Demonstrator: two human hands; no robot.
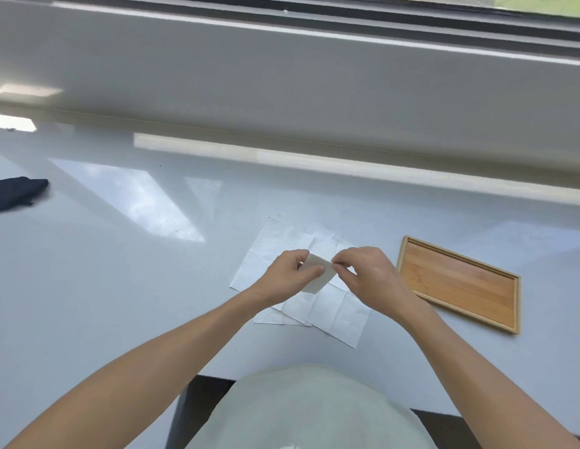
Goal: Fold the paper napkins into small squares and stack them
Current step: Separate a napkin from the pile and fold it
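Both hands are up off the bench with one folded napkin (316, 275) held between them. The left hand (287, 277) has its grip pinched on the left side of it, thumb lying across the front and fingers curled behind. The right hand (368, 275) has its grip pinched on the top right corner, fingertips pressed together on the paper. The piece is already pretty small, roughly a narrow rectangle tilted on a slant, so I'd guess it's on its last fold or just getting the edges squared up. Hard to say exactly how many layers are in it.

Right underneath the hands, the unfolded napkins (327, 311) are lying flat on the bench (120, 286), a few overlapping sheets fanned out a bit, crease lines showing. I can't count them for sure, at least two or three.

To the right, just beside that pile, there's a shallow wooden tray (462, 281). Nothing's in it as far as I can see, and I don't spot a stack of finished squares anywhere. So my read: this is early on, first napkin nearly done, the rest not yet touched, stacking not yet started. The tray looks like the likely spot for the stack, but that's a guess.

Far left there's a dark cloth (15, 192) at the edge, not involved.
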